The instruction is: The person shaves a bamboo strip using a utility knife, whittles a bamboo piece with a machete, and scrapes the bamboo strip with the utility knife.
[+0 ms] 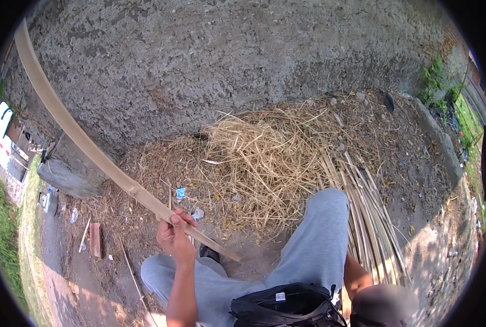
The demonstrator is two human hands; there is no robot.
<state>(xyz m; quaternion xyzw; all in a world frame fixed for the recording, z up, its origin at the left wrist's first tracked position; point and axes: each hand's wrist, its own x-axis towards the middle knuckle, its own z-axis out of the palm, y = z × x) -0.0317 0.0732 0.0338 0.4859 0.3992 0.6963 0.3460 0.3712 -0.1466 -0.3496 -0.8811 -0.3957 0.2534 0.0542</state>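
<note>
Seated before a rough wall (226, 60) and a heap of shavings (265, 158). Mid-stripping, judging by these: left hand (173, 235), fingers closed on the long bamboo strip (85, 144) slanting up-left. Right hand hidden; probably needs a blade.

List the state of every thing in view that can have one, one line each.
bamboo strip: long, bent in a curve, held near its lower end, slanting up to the left.
left hand: grip closed on the bamboo strip.
right hand: hidden below the knee.
bamboo slats: bundled flat on the ground.
shavings pile: loose, heaped by the wall.
black bag: in the lap.
</note>
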